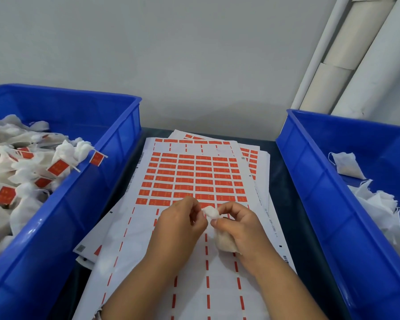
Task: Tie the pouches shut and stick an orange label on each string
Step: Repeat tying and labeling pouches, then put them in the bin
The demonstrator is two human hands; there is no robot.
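A small white pouch (pixel 224 242) is held above the label sheets, low in the middle of the view. My right hand (pixel 243 229) grips its filled body and neck. My left hand (pixel 181 225) pinches at the gathered white top (pixel 211 212) between both hands; the string itself is too thin to make out. Under my hands lies a white sheet (pixel 194 179) with rows of orange labels, its lower part stripped to orange dashes.
The blue bin (pixel 97 181) on the left holds several tied pouches with orange labels. The blue bin (pixel 314 181) on the right holds several unlabelled white pouches. More label sheets are stacked beneath. A wall and white rolls stand behind.
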